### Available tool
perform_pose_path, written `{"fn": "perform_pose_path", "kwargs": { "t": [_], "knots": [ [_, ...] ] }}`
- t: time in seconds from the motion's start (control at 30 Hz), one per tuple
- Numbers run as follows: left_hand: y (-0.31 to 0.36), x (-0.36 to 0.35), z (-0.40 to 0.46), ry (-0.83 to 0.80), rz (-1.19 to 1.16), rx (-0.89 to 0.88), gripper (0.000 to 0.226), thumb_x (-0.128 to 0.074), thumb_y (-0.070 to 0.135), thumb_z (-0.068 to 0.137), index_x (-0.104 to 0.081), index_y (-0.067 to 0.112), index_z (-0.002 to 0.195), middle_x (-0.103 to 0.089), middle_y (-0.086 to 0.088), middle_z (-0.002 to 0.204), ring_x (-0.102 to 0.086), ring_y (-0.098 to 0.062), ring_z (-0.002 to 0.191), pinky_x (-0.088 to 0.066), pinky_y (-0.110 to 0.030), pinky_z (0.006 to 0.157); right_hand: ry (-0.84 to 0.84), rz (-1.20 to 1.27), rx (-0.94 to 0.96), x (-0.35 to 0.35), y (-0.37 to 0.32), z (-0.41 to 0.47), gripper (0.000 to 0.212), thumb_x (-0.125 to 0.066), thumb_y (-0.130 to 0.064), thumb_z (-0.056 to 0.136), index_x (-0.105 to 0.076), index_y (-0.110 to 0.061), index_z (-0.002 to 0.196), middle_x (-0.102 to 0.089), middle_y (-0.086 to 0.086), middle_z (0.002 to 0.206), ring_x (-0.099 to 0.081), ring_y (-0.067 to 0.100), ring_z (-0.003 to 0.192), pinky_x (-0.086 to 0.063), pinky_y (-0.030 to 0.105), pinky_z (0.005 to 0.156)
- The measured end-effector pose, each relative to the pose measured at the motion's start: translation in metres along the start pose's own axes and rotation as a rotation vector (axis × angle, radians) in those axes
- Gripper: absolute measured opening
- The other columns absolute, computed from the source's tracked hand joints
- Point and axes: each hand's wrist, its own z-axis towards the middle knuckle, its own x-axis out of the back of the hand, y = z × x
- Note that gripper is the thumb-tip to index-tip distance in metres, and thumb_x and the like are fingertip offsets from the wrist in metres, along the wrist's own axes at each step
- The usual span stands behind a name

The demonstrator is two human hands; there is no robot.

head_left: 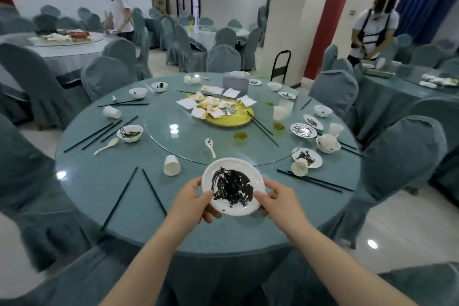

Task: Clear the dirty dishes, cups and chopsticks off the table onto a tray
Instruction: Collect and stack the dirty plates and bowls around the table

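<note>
The round table draped in grey-blue cloth (104, 181) spreads out beyond my grip. Between my hands, just above its near edge, I hold the white ceramic plate smeared with black sauce (233, 186): stiff, breakable, probably slick, so best held by its clean rim. My left hand (192, 202) and right hand (279, 202) pinch opposite rims, thumbs on top, forearms reaching forward.

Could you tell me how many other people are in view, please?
2: left person stands at left table; right person at right table. Others may be hidden.
</note>
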Motion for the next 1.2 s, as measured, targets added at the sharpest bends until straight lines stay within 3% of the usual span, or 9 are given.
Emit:
{"fn": "perform_pose_path", "kwargs": {
  "t": [0.17,0.3,0.43,0.73,0.9,1.2],
  "knots": [
    [0.017,-0.018,-0.004,0.009,-0.066,-0.039,0.029,-0.045,0.01,0.095,-0.046,0.022,0.122,-0.071,-0.015,0.065,-0.055,-0.012,0.042,-0.035,-0.016,0.038,0.067,-0.016,-0.043,0.045,-0.007,-0.003,0.015,-0.056,-0.02,0.093,-0.068,-0.028,0.09,-0.066,-0.005,0.06,-0.053,0.004,0.047,-0.043,0.017,0.049],
    [0.035,-0.048,-0.003,0.002,-0.104,-0.069,0.025,-0.047,0.011,0.094,-0.05,0.027,0.113,-0.071,-0.014,0.064,-0.053,-0.012,0.041,-0.034,-0.018,0.038,0.166,-0.068,-0.069,0.104,0.0,-0.011,0.014,-0.058,-0.028,0.092,-0.069,-0.028,0.084,-0.07,-0.004,0.074,-0.058,0.004,0.055,-0.046,0.021,0.056],
    [0.058,-0.096,0.002,-0.029,-0.132,-0.087,0.023,-0.048,0.011,0.094,-0.05,0.026,0.112,-0.071,-0.016,0.064,-0.05,-0.012,0.04,-0.034,-0.02,0.038,0.267,-0.104,-0.066,0.177,0.012,-0.025,0.014,-0.057,-0.023,0.092,-0.07,-0.027,0.089,-0.071,-0.004,0.077,-0.06,0.006,0.06,-0.045,0.02,0.056],
    [0.11,-0.268,0.025,-0.053,-0.216,-0.096,0.017,-0.046,0.014,0.097,-0.052,0.029,0.102,-0.071,-0.015,0.066,-0.049,-0.011,0.038,-0.035,-0.022,0.042,0.406,-0.045,-0.05,0.368,0.064,-0.049,0.017,-0.053,-0.01,0.094,-0.069,-0.017,0.091,-0.073,0.004,0.079,-0.061,0.01,0.06,-0.041,0.008,0.047],
    [0.13,-0.387,0.037,-0.006,-0.283,-0.059,0.019,-0.041,0.011,0.095,-0.056,0.022,0.097,-0.068,-0.012,0.058,-0.045,-0.01,0.034,-0.035,-0.017,0.038,0.413,0.004,-0.064,0.471,0.109,-0.044,0.02,-0.054,-0.008,0.093,-0.067,-0.021,0.085,-0.072,0.001,0.075,-0.058,0.006,0.056,-0.042,0.009,0.047],
    [0.148,-0.526,0.07,0.047,-0.274,0.044,0.023,-0.039,0.007,0.093,-0.056,0.023,0.093,-0.062,-0.004,0.047,-0.042,-0.009,0.033,-0.036,-0.021,0.042,0.42,0.007,-0.198,0.593,0.171,-0.002,0.014,-0.053,-0.019,0.094,-0.066,-0.022,0.093,-0.073,-0.006,0.074,-0.061,0.006,0.059,-0.042,0.018,0.055]
  ]
}}
